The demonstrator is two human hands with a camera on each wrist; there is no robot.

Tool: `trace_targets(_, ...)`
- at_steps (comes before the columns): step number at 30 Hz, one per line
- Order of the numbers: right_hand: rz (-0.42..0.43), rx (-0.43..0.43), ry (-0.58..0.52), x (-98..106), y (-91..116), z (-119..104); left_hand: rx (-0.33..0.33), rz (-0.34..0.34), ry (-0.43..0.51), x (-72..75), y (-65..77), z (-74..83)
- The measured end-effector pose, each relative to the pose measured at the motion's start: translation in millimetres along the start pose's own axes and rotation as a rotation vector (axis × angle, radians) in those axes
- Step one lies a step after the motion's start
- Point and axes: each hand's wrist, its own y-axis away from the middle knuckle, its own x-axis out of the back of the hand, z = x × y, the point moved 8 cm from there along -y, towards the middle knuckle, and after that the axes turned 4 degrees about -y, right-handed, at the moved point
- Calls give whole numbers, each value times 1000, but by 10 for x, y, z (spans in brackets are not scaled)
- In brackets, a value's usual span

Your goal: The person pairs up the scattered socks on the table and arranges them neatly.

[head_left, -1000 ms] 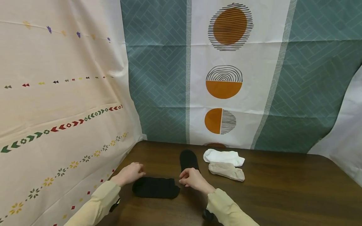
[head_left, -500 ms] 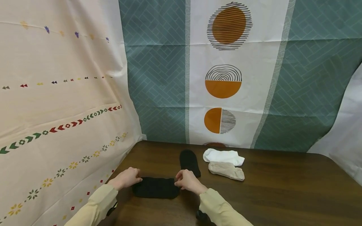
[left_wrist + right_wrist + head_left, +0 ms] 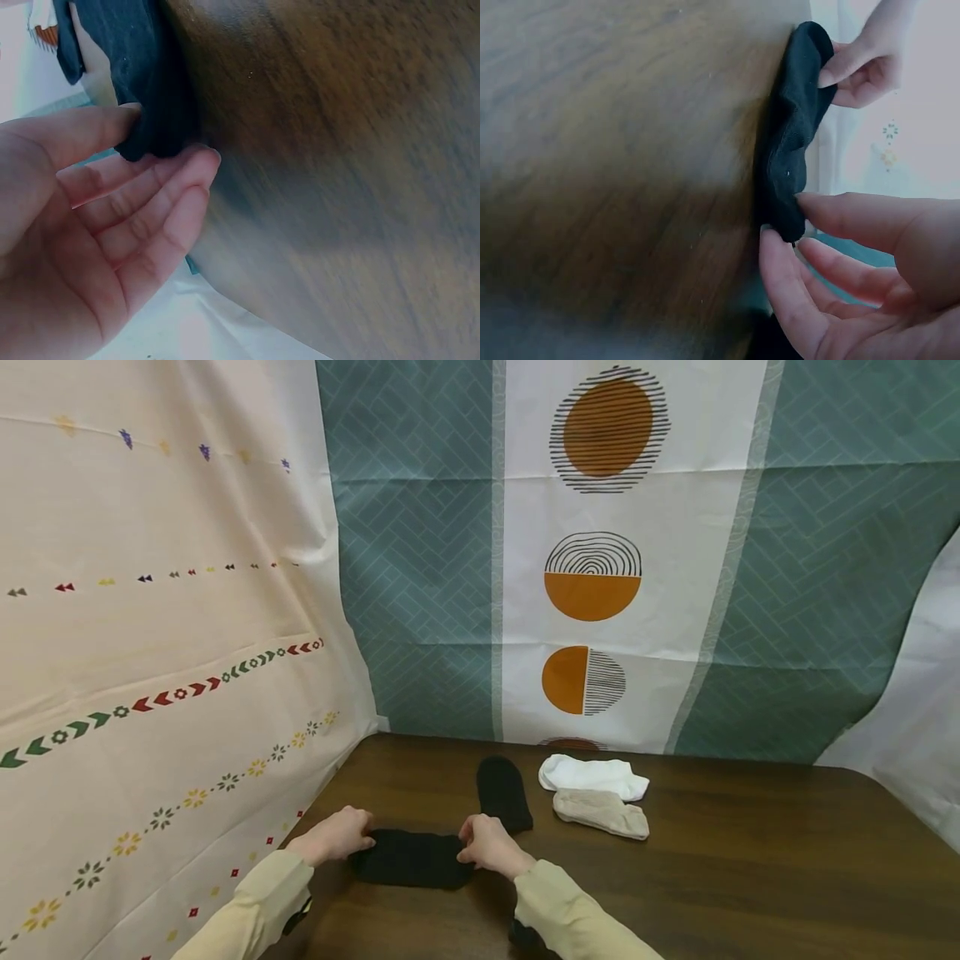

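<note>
A black sock lies crosswise on the table in front of me, its two ends between my hands. My left hand pinches its left end; in the left wrist view the thumb presses one side of the black cloth and the fingertips meet the other. My right hand pinches the right end, with the thumb and a finger on either side of the fabric in the right wrist view. Beyond the right hand lies a second black sock, pointing away from me.
To the right of the second black sock lie a white sock and a beige sock, side by side. The brown wooden table meets hanging patterned cloths at the back and at the left.
My left hand has moved down onto the near black sock's left end. My right hand has shifted left, off the far black sock's near edge, onto the near sock's right end.
</note>
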Motion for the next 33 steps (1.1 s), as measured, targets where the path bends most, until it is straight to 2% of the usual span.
trace_targets(11,27,47,185,-45,-28,-65,-101,14,-32,38,12,76)
trace_targets(18,13,44,222,-85,-25,-99,-155,35,-27,75,54,135)
trace_targets(22,4,39,206,-111,-40,-95,-142,31,-31,73,59,116)
trace_targets(29,5,58,170,-65,-33,-134,-76,38,-44,105,35,63)
trace_targets(33,5,67,160,-35,-27,-152,-92,45,-46,136,46,87)
